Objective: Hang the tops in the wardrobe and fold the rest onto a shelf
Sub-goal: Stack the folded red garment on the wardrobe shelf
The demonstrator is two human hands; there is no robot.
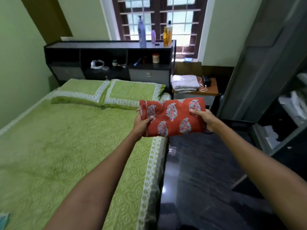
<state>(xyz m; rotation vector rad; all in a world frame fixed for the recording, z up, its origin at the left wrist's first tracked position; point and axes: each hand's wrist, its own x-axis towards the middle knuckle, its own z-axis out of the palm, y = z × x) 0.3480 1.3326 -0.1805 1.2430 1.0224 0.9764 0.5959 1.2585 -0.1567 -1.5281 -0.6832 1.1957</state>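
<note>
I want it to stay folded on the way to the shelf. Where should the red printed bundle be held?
Grip the folded red garment at its two short ends, coming from each side, as the left hand and right hand do: it is long and soft.

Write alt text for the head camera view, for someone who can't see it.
Two bare hands, left hand and right hand, hold a folded red-orange cloth printed with blue motifs by its ends, above the edge of a bed with a green quilted cover. An open grey wardrobe with shelves stands to the right.
</note>
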